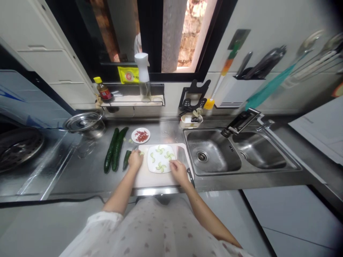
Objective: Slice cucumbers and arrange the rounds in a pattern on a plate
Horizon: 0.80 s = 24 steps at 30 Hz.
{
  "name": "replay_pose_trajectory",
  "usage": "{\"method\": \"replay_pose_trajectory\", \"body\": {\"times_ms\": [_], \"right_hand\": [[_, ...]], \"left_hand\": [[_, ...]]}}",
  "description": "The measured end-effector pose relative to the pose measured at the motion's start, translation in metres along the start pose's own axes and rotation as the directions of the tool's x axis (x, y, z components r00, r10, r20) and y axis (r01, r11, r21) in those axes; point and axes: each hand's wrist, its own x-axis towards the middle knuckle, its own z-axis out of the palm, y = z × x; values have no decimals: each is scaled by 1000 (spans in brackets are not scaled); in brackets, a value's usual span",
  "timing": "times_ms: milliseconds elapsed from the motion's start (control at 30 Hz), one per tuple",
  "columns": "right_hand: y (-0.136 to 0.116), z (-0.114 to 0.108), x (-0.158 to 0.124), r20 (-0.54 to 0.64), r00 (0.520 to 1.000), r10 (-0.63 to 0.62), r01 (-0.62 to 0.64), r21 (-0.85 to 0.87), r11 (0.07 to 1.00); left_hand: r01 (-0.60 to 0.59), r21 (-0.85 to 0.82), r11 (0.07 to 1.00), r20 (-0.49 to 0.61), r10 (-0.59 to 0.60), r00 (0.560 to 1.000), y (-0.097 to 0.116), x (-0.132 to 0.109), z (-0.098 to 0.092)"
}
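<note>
A white square plate (152,167) lies on a pale cutting board (143,178), with thin cucumber slices (160,166) laid on it in small pinwheel-like groups. At the board's left edge, my left hand (135,160) has its fingers curled in, with a pale green cucumber slice (142,153) at the fingertips. My right hand (178,172) is closed in a pinch at the plate's right rim; whatever is between its fingertips is too small to make out. A knife (183,156) rests along the board's right side, partly behind that hand. A cut cucumber piece (127,159) sits beside my left hand.
Two whole cucumbers (113,151) lie on the steel counter at left. Behind the board stands a small plate (136,131) of chopped red bits. To the right is a double sink (214,150) with a faucet (241,121). A lidded pot (88,125) is at the back left.
</note>
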Motion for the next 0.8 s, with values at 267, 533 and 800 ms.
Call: {"method": "replay_pose_trajectory", "body": {"times_ms": [267,533,800], "right_hand": [[-2,2,0,10,1000,-17,17,12,1000],[-3,3,-4,17,1000,-22,22,10,1000],[-4,2,-5,27,1000,-16,16,0,1000]], "left_hand": [[8,-70,997,-37,-11,999,2,-3,0],[54,-134,989,-43,-60,997,2,-4,1],[94,-234,968,-57,-110,992,1,-8,-3]]}}
